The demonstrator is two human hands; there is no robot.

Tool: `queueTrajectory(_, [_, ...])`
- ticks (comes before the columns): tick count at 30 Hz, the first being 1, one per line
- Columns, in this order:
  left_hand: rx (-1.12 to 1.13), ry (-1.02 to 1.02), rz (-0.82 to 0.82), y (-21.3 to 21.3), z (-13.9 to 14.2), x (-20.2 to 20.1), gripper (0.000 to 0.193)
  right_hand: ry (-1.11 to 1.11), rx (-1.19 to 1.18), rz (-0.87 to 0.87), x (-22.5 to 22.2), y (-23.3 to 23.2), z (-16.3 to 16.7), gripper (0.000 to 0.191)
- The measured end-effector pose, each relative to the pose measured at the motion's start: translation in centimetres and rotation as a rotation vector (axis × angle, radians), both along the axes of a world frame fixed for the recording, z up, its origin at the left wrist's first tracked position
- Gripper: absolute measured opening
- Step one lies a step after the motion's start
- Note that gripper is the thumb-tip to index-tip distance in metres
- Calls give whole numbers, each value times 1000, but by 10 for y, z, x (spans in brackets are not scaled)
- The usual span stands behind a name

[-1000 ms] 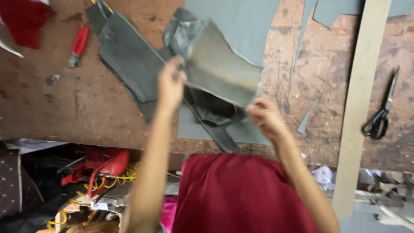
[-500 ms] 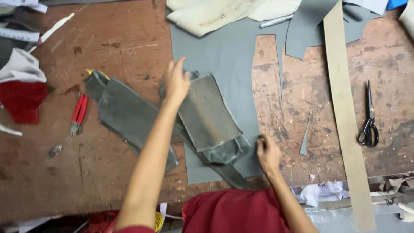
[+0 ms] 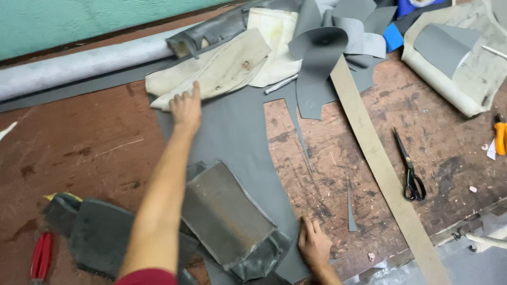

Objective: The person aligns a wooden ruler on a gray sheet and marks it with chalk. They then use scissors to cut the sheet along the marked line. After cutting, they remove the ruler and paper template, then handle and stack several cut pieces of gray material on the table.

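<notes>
Both of our hands are lying open and flat, holding nothing. We are pressing our left hand [image 3: 186, 108] on the far end of the large grey sheet of leather-like material [image 3: 237, 137], fingers just touching the edge of a cream-coloured worn fabric piece [image 3: 216, 71]. We are resting our right hand [image 3: 313, 244] on the near edge of the same sheet, fingers together. That sheet is lying spread across the middle of the scuffed brown wooden workbench [image 3: 90, 142], running between our two hands. Just beside our left forearm, a stitched grey cover with a glossy panel [image 3: 224, 214] is sitting on the sheet's near part. Farther right, a long tan strip [image 3: 380, 163] is crossing the bench diagonally, with black-handled scissors [image 3: 409, 169] lying shut just beyond it. At the near left, red-handled pliers [image 3: 41, 256] are lying well apart from our hands.
</notes>
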State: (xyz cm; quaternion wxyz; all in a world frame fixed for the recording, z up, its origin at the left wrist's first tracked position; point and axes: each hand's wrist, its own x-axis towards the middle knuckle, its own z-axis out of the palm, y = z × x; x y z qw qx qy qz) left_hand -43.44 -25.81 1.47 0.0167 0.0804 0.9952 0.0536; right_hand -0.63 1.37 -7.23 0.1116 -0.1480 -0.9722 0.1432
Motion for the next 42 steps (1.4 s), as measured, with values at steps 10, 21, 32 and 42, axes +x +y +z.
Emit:
queueTrajectory(10, [1545,-253,107,-12,28,129,65,88,-50,48,6,1,-9,28])
queueTrajectory(21, [1684,-618,783,45,-81,428,64,-327,-1141,-87,-11,16,-7,33])
queueTrajectory(32, [1894,-897,653,94,-64,456,74,-739,-1270,-7,-17,3,47,47])
queueTrajectory(42, [2229,-753,653,73,-44,331,64,-976,-1237,309,35,62,84,46])
